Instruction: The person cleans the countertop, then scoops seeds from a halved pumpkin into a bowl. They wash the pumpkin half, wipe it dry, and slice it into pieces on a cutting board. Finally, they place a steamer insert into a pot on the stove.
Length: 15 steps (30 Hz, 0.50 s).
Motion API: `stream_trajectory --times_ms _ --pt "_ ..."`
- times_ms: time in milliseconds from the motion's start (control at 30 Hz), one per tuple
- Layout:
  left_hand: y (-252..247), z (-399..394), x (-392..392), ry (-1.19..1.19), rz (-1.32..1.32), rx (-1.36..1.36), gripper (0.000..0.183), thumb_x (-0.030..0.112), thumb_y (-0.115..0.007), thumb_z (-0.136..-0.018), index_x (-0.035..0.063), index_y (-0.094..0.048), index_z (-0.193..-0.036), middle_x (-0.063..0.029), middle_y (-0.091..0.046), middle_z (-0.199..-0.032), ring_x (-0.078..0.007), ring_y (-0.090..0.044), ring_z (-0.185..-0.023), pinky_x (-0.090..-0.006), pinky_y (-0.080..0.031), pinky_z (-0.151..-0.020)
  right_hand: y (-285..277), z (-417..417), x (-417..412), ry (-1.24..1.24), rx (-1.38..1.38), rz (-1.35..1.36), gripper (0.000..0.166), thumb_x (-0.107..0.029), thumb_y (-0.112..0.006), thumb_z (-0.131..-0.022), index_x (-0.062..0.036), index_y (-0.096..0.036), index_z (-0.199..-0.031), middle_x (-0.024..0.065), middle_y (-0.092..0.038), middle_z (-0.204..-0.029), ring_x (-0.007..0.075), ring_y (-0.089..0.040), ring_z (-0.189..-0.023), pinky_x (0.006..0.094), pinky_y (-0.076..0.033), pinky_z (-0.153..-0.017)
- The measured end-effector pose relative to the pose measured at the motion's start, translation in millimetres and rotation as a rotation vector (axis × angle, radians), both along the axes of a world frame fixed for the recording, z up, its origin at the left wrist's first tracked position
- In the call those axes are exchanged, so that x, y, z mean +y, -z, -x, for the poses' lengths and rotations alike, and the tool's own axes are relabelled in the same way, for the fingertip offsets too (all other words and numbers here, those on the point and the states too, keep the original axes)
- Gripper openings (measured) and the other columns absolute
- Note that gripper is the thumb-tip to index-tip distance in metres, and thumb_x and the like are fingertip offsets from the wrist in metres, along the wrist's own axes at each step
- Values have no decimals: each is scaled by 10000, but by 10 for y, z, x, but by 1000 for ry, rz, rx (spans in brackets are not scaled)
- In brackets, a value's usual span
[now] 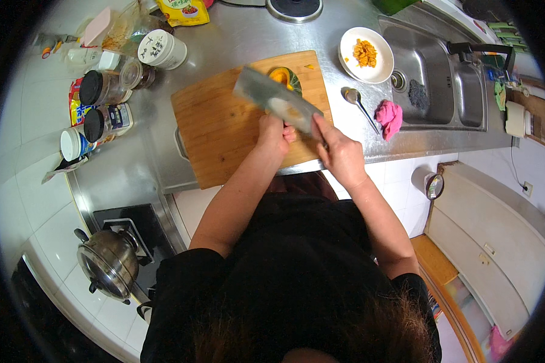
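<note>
My right hand (345,156) grips the handle of a cleaver (272,97), whose broad, slightly blurred blade slants up and left above a wooden cutting board (218,131). My left hand (273,136) is right beside the blade's lower side, fingers curled; whether they hold something is hidden. Behind the blade, on the board, sits a cut piece of green-skinned pumpkin (280,75) with its hollow orange inside showing. A small orange scrap (309,66) lies near the board's far right corner.
Right of the board are a white bowl (345,56) with orange pieces, a spoon (353,96), a pink cloth (389,119) and a steel sink (429,50). Jars (101,122) and a white tub (168,50) stand left. A lidded steel pot (111,258) is on the stove.
</note>
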<state>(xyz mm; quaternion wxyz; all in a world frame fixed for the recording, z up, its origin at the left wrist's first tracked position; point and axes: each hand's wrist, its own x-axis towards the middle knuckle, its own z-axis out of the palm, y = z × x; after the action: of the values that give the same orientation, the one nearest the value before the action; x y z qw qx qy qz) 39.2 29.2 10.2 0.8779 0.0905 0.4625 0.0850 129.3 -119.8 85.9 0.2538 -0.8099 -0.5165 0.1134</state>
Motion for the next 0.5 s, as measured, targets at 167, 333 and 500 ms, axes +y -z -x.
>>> stream_trajectory --times_ms 167,333,500 --pt "516 69 52 -14 -888 256 369 287 -543 -900 64 -533 -1194 -102 -643 -987 -266 -601 -956 -390 -480 -807 -57 77 -80 -1 99 84 568 -79 -643 -770 -113 -490 -1316 100 -654 -917 288 -636 -683 373 -541 -609" --pt "75 146 153 455 -1460 772 448 294 -618 -804 26 -560 -1159 -249 -650 -922 -420 -623 -879 -473 -484 -794 47 -40 -201 352 487 3 398 -66 -583 -855 -40 -574 -1252 130 -589 -607 122 -484 -461 277 -430 -485" --pt "22 175 74 581 -1548 844 438 343 -610 -797 82 -567 -1147 -229 -658 -858 -415 -634 -810 -527 -479 -722 -42 -3 -257 251 411 26 405 -42 -587 -834 -43 -586 -1239 146 -577 -599 165 -518 -461 291 -458 -512"
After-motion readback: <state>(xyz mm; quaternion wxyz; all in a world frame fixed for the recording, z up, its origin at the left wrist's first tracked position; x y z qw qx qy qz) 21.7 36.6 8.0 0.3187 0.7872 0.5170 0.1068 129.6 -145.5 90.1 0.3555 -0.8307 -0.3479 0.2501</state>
